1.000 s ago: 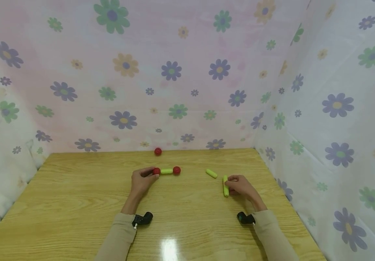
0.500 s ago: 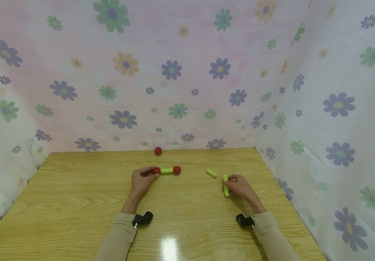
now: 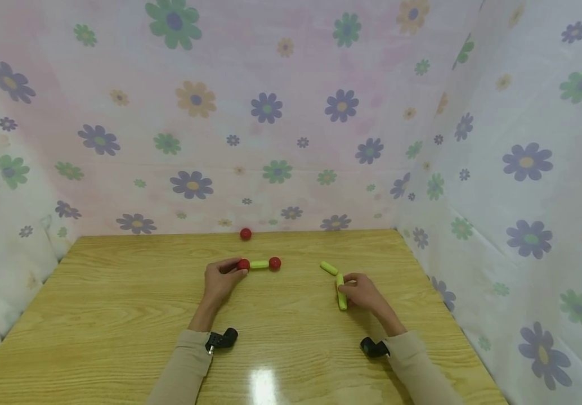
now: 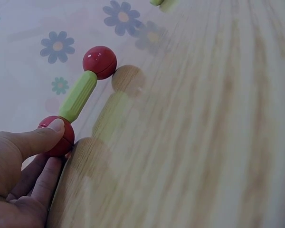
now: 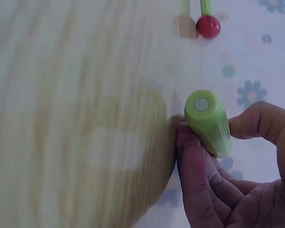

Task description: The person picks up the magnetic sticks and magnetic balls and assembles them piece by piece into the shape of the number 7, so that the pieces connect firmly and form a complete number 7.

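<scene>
My left hand (image 3: 221, 281) pinches the red ball (image 4: 61, 135) at the left end of a yellow-green rod (image 3: 259, 264). A second red ball (image 3: 274, 263) sits on the rod's right end, and this assembly lies on the table. Between thumb and fingers, my right hand (image 3: 364, 291) holds a longer yellow-green rod (image 3: 341, 292), which points away from me. The right wrist view shows a round grey disc (image 5: 201, 104) set in the end of that rod. Just beyond it lies a short yellow-green rod (image 3: 328, 268), close to its far tip.
A loose red ball (image 3: 245, 234) rests at the back edge of the wooden table (image 3: 119, 315). Flower-patterned cloth (image 3: 301, 169) hangs behind the table and along both sides.
My right hand has moved left and slightly toward me with the longer rod, bringing it nearer the short rod. The left hand and its ball-and-rod assembly have stayed put.
</scene>
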A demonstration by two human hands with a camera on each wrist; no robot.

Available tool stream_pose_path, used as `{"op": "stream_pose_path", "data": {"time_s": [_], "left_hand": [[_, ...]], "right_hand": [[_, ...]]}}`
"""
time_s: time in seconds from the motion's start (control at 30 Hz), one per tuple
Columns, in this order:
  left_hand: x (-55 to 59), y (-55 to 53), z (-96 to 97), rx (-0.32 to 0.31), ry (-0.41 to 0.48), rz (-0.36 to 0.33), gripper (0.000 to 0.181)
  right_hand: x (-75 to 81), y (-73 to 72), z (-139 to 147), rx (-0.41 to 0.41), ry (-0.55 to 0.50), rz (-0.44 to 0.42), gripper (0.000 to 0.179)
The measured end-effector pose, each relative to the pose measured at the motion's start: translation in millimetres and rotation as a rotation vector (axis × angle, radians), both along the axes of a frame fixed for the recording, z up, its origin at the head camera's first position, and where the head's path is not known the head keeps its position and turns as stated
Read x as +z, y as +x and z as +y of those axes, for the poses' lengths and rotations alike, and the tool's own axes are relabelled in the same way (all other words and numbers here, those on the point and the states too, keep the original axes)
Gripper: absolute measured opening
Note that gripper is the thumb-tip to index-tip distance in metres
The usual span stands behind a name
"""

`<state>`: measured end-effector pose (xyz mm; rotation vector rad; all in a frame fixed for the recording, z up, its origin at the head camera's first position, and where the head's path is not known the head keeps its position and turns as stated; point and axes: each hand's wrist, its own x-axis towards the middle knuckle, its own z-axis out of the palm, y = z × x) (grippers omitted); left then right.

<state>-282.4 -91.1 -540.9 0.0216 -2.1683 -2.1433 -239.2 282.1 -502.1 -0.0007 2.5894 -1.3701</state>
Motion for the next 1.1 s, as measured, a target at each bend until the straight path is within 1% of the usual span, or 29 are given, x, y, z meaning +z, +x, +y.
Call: {"op": "stream_pose_path", "data": {"time_s": [0.17, 0.37, 0.43, 0.57, 0.67, 0.83, 0.97, 1.1], "left_hand": [[1.3, 1.1, 1.0, 0.001, -0.001, -0.001, 0.039], [1.3, 1.1, 0.2, -0.004, -0.007, 0.001, 0.039], [1.0, 0.8, 0.2, -0.003, -0.007, -0.001, 0.039], [0.4, 0.6, 0.5, 0.001, -0.01, 0.0, 0.039], [0.2, -0.3, 0.9, 0.002, -0.014, 0.002, 0.039], [0.8, -1.1, 1.7, 0.007, -0.026, -0.006, 0.039], [0.8, -0.5, 1.8, 0.009, -0.019, -0.015, 0.039], [1.0, 0.0, 1.4, 0.009, -0.006, -0.02, 0.039]], "right_hand": [[-2.2, 5.8, -17.7, 0.043, -0.047, -0.005, 0.043], [-3.5, 14.5, -40.4, 0.055, -0.128, -0.037, 0.045], [-4.7, 16.7, -48.0, 0.082, -0.155, -0.038, 0.047], [-5.9, 19.7, -61.2, 0.139, -0.232, -0.065, 0.051], [-5.9, 19.6, -68.2, 0.173, -0.279, -0.088, 0.052], [-9.0, 16.2, -77.0, 0.214, -0.322, -0.113, 0.05], [-12.6, 14.7, -82.0, 0.22, -0.342, -0.131, 0.052], [-15.7, 12.7, -85.3, 0.205, -0.346, -0.145, 0.053]]}}
